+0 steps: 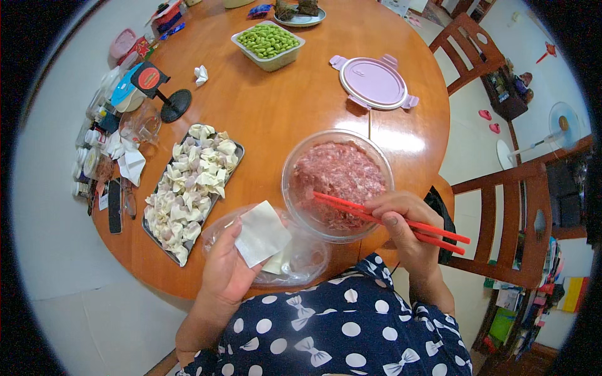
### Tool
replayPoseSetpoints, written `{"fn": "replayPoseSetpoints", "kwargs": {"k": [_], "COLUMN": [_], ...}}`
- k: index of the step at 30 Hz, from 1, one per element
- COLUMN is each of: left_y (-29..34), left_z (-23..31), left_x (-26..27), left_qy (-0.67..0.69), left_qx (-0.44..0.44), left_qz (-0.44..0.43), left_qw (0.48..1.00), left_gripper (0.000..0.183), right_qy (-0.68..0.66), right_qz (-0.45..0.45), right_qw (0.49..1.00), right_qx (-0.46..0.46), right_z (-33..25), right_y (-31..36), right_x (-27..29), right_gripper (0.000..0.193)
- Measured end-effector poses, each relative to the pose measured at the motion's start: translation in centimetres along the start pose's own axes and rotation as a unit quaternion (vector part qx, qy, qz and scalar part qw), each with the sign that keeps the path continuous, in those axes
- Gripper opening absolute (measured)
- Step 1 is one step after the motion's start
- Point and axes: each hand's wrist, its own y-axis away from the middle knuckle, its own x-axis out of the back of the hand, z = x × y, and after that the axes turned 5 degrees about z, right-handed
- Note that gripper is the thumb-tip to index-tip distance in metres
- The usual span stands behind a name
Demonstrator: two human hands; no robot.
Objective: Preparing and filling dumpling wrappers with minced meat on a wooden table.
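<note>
A square white wonton wrapper (263,234) rests on the fingers of my left hand (229,266), its near edge pinched under the thumb. My right hand (404,229) grips a pair of red chopsticks (440,236), whose tips reach into the minced meat (342,172). That pink meat fills much of a round clear bowl (387,164). Below my left hand lies a clear plastic bag (310,257) with more pale wrappers (276,262) partly visible. Left of my hands, folded wontons (191,188) are heaped on a dark metal tray (237,155).
Beyond the bowl is a lilac lid (375,83) with clips. A tub of green beans (269,47) stands at the far side, near a plate (307,19). A black stand (175,105), jars and a phone-like dark slab (115,207) line the left edge. Wooden chairs (501,219) stand right.
</note>
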Motion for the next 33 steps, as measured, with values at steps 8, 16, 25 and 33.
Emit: {"fn": "replayPoseSetpoints", "kwargs": {"k": [8,16,25,33], "left_y": [0.1,0.0,0.0,0.0], "left_z": [0.0,-0.1,0.0,-0.1], "left_x": [-0.4,-0.1,-0.1,-0.2], "left_qy": [0.007,0.027,0.014,0.026], "left_qx": [-0.003,0.003,0.0,0.001], "left_qz": [0.006,0.022,0.019,0.032], "left_qw": [1.0,0.999,1.0,0.999], "left_gripper": [0.045,0.042,0.042,0.042], "right_qy": [0.042,0.02,0.011,0.056], "right_qz": [-0.052,-0.04,-0.013,-0.076], "right_qw": [0.997,0.995,1.0,0.982], "right_qx": [0.031,0.094,0.017,0.163], "right_z": [0.8,0.2,1.4,0.9], "right_y": [-0.6,-0.4,0.5,-0.5], "right_x": [-0.5,-1.8,-0.3,-0.6], "right_gripper": [0.005,0.008,0.005,0.012]}}
